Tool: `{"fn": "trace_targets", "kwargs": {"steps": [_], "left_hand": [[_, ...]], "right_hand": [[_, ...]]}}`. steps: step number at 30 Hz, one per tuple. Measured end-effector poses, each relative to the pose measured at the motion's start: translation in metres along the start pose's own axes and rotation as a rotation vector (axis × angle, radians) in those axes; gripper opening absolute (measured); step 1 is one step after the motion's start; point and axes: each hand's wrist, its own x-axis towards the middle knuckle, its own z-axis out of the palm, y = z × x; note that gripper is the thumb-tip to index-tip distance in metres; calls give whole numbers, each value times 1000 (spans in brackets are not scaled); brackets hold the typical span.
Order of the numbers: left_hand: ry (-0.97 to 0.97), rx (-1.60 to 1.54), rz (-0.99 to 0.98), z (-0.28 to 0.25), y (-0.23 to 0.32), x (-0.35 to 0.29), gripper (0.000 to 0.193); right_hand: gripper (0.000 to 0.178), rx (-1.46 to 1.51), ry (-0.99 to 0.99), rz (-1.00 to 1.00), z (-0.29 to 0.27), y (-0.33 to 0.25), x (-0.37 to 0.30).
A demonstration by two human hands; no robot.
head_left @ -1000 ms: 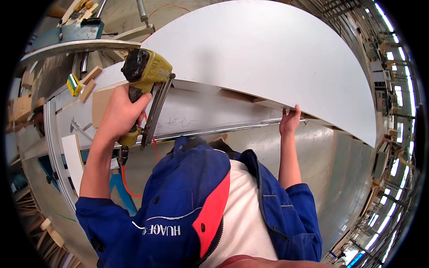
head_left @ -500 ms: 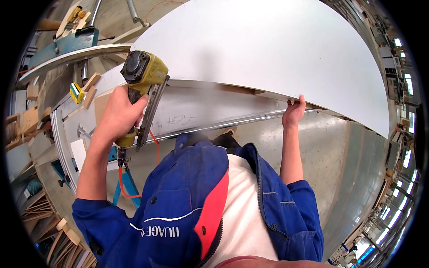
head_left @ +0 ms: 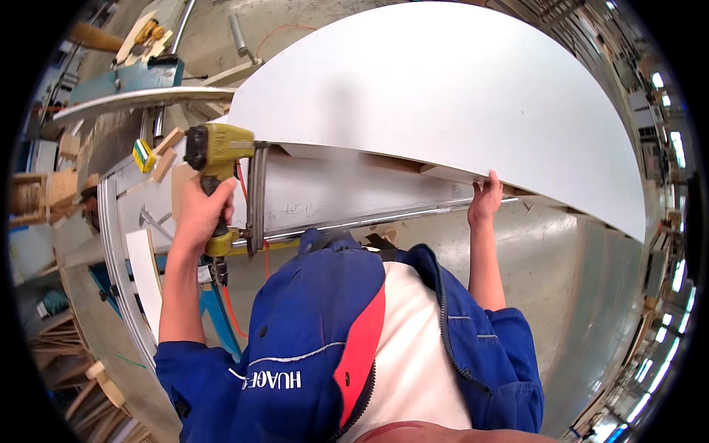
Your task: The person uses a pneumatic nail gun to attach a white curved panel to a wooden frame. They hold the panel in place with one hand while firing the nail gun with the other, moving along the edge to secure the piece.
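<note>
My left hand (head_left: pixel 206 213) is wrapped round the handle of a yellow and black air nailer (head_left: pixel 227 144). The nailer lies on its side, its nose at the near left edge of a large white curved panel (head_left: pixel 443 88). I cannot tell whether the nose touches the edge. An orange air hose (head_left: pixel 233 314) runs down from the base of the handle. Farther right, my right hand (head_left: pixel 485 201) grips the panel's near edge, one fingertip on top and other fingers below. Wooden framing shows under that edge, above a white bench surface with pencil marks.
Left of the nailer lie a yellow and green box (head_left: pixel 143 156), small wood blocks (head_left: pixel 164 164) and a metal caliper-like tool (head_left: pixel 156 221). A metal rail (head_left: pixel 384 215) edges the bench. Wood offcuts (head_left: pixel 88 413) are piled at lower left; a blue machine (head_left: pixel 129 81) stands at far left.
The nailer has swung round and dropped, its nose moving from above the panel's left corner to the near edge. My right hand keeps its grip; the whole view has shifted slightly.
</note>
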Motion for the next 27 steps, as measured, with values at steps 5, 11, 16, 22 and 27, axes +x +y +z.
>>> {"fn": "trace_targets", "kwargs": {"steps": [5,11,16,22,27], "left_hand": [[166,177,-91,-57,-49,-4,18],[530,966,-19,-63,-153,17,67],[571,938,6,-63,-201,26,70],[634,687,85,-52,-235,49,73],[847,644,425,-35,-186,77,57]], "right_hand": [[29,21,-16,35,-9,-10,-7],[22,23,43,28,-2,-11,-12],[26,-58,201,16,31,-21,-27],[20,60,243,211,69,-36,-28],[21,272,198,258,55,-42,-22]]}}
